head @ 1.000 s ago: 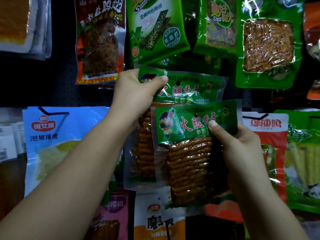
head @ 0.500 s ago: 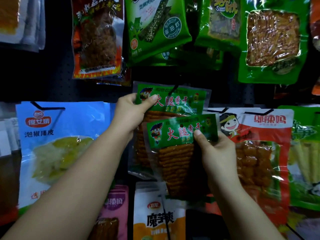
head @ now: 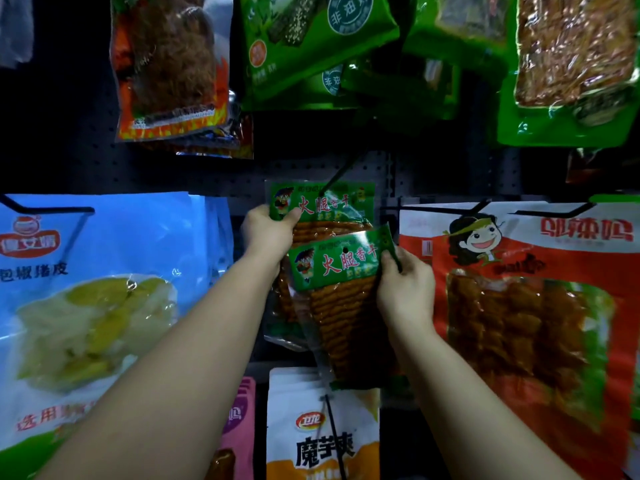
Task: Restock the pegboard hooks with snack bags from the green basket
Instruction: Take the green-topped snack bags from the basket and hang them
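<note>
Two green-headed snack bags (head: 341,263) lettered "火腿香干"

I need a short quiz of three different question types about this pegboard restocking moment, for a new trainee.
1. True or false: the left hand grips the green header of the rear snack bag that the peg passes through.
2. What does the right hand pinch?
A. the blue bag
B. the front snack bag
C. the red bag
3. Fill in: the punched hole of the front snack bag is not yet on the ____.

Key: 1 true; 2 B; 3 peg.
</note>
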A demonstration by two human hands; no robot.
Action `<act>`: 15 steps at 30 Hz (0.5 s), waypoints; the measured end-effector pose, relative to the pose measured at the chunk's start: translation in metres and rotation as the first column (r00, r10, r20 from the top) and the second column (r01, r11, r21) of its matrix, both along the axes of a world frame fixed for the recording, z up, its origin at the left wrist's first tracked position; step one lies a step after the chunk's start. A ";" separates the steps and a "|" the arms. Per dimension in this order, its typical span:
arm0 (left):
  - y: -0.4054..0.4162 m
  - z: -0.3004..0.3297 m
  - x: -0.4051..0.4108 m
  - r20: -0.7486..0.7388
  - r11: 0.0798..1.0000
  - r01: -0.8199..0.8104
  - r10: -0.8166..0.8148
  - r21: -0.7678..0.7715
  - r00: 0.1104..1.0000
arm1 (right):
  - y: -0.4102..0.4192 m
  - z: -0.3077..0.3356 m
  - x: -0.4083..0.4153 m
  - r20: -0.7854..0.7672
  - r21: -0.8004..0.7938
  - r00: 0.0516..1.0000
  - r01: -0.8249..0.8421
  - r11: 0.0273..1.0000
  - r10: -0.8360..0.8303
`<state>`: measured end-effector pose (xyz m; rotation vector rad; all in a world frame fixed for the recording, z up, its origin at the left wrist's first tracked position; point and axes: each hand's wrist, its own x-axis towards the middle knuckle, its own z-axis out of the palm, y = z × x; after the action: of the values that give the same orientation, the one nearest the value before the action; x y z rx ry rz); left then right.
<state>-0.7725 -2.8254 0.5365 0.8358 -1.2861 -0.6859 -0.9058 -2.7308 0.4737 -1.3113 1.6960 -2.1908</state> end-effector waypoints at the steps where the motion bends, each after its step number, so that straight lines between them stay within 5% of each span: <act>1: -0.003 -0.001 -0.003 0.011 0.999 -0.041 0.041 -0.006 0.999 | -0.002 -0.003 -0.001 0.006 -0.007 1.000 0.002 1.000 -0.002; 9: -0.009 -0.005 0.000 -0.055 0.999 -0.024 0.022 -0.024 0.998 | 0.006 -0.015 -0.005 -0.006 -0.138 0.998 -0.062 0.989 0.062; 15: 0.047 -0.016 0.020 0.010 0.949 -0.040 0.046 -0.312 0.999 | 0.027 -0.013 0.002 0.107 -0.267 0.986 -0.094 0.959 0.126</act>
<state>-0.7523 -2.7781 0.5202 0.6094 -1.3455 -0.4257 -0.9041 -2.7035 0.4612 -1.2566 1.2935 -2.4361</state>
